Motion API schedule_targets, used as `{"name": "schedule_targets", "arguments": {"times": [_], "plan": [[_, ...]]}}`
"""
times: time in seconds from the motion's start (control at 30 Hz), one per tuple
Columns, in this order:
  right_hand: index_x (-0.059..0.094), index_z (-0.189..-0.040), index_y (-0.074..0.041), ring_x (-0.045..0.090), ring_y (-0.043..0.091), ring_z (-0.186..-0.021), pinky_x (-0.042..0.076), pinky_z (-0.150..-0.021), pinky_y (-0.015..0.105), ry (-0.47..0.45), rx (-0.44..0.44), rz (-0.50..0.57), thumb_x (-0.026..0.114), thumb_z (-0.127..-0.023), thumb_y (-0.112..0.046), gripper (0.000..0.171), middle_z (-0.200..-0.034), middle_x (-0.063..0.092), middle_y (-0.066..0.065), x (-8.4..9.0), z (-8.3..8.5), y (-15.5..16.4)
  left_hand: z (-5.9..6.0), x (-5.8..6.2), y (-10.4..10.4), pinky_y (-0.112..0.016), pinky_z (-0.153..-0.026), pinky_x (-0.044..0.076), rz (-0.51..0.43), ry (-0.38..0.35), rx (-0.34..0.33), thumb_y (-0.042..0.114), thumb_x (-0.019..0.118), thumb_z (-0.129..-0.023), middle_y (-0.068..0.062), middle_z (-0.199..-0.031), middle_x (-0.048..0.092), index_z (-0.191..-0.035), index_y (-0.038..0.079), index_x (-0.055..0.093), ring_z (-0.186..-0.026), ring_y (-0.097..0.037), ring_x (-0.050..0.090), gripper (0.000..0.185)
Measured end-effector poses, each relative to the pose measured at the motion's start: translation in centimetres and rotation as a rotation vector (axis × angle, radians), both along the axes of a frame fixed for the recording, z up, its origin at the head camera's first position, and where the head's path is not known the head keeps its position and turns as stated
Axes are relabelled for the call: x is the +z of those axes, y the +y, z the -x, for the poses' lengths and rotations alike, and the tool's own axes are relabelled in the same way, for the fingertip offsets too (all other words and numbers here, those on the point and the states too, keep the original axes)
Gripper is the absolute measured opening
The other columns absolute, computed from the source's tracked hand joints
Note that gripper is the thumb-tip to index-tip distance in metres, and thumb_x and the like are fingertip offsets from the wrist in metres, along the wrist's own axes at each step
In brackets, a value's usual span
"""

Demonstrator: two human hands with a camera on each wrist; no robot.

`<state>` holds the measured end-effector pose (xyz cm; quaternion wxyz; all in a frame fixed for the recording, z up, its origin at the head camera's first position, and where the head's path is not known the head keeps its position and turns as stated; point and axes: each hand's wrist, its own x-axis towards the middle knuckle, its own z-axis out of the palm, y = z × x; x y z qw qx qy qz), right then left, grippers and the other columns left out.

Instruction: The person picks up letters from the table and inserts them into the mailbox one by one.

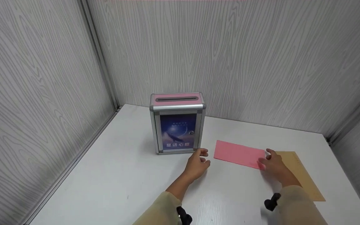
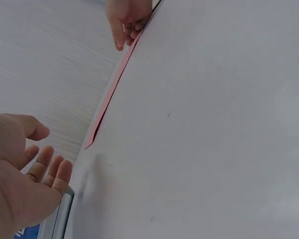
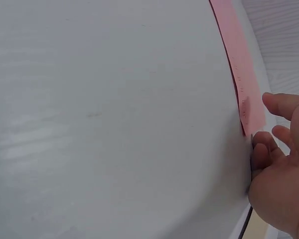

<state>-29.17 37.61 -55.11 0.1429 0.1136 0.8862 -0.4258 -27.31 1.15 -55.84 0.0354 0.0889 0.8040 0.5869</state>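
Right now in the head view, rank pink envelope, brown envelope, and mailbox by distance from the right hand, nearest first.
1. Pink envelope: the right hand touches its right end.
2. Brown envelope: lies under and just right of the hand; contact is unclear, so nearly tied with the first.
3. Mailbox: far to the left, standing beyond the left hand.

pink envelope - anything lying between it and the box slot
Nothing visible. The pink envelope lies flat on the table, its near end under the right hand. The bare table separates it from the box, and the slot on top is uncovered. The left hand hovers beside the box, not above it.
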Motion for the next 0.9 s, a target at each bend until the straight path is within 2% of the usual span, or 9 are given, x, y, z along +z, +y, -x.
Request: {"name": "schedule_targets", "arguments": {"times": [0.13,0.27,0.4,0.5,0.57,0.7,0.9], "plan": [[-0.007,-0.171,-0.002,0.026,0.052,-0.154,0.023,-0.132,0.068,-0.05,0.038,-0.034,0.055,-0.111,-0.042,0.096,-0.169,0.018,0.038,0.6,0.0,-0.6,0.6,-0.6,0.8,-0.04,-0.102,0.057,0.036,-0.031,-0.004,0.007,0.069,-0.101,-0.013,-0.133,0.067,-0.142,0.003,0.059,-0.118,-0.023,0.064,0.042],[-0.013,-0.171,-0.006,0.014,0.055,-0.16,0.015,-0.132,0.073,-0.115,0.047,-0.028,0.056,-0.11,-0.045,0.1,-0.174,0.01,0.037,0.9,-0.3,-1.1,0.8,-1.0,1.1,-0.043,-0.107,0.057,0.103,-0.047,-0.013,0.006,0.07,-0.099,-0.014,-0.131,0.067,-0.142,0.0,0.059,-0.121,-0.027,0.066,0.045],[-0.018,-0.171,-0.011,0.003,0.057,-0.161,0.009,-0.131,0.076,-0.156,0.042,0.002,0.058,-0.107,-0.046,0.105,-0.176,-0.003,0.035,1.1,-0.2,-1.6,0.8,-0.8,0.9,-0.046,-0.112,0.055,0.167,-0.076,-0.048,0.007,0.071,-0.096,-0.016,-0.134,0.065,-0.146,-0.001,0.058,-0.127,-0.031,0.064,0.052],[-0.02,-0.17,-0.011,-0.001,0.058,-0.159,0.007,-0.131,0.077,-0.165,0.042,0.012,0.059,-0.106,-0.04,0.106,-0.175,-0.014,0.037,1.4,0.2,-1.9,0.8,-0.4,0.7,-0.047,-0.115,0.052,0.212,-0.089,-0.089,0.009,0.072,-0.094,-0.017,-0.137,0.063,-0.148,-0.001,0.058,-0.131,-0.032,0.062,0.056],[-0.019,-0.17,-0.008,0.001,0.058,-0.157,0.008,-0.131,0.075,-0.157,0.05,-0.002,0.059,-0.105,-0.035,0.105,-0.173,-0.018,0.039,1.4,0.5,-2.1,0.8,-0.2,0.7,-0.046,-0.118,0.051,0.255,-0.09,-0.121,0.01,0.071,-0.093,-0.017,-0.14,0.062,-0.15,-0.001,0.058,-0.133,-0.032,0.06,0.059],[-0.011,-0.17,-0.001,0.009,0.057,-0.149,0.02,-0.128,0.072,-0.128,0.041,-0.038,0.059,-0.102,-0.028,0.101,-0.169,-0.012,0.043,1.1,0.8,-2.5,0.8,0.1,0.8,-0.046,-0.122,0.046,0.324,-0.102,-0.167,0.012,0.069,-0.094,-0.019,-0.148,0.057,-0.154,0.003,0.057,-0.141,-0.032,0.054,0.062],[0.003,-0.17,0.001,0.02,0.057,-0.144,0.033,-0.123,0.069,-0.091,-0.018,-0.074,0.054,-0.103,-0.026,0.089,-0.166,0.001,0.043,0.6,0.9,-2.9,0.8,0.0,1.0,-0.046,-0.12,0.046,0.376,-0.071,-0.163,0.012,0.069,-0.092,-0.019,-0.141,0.055,-0.153,0.005,0.06,-0.137,-0.033,0.051,0.062]]}}
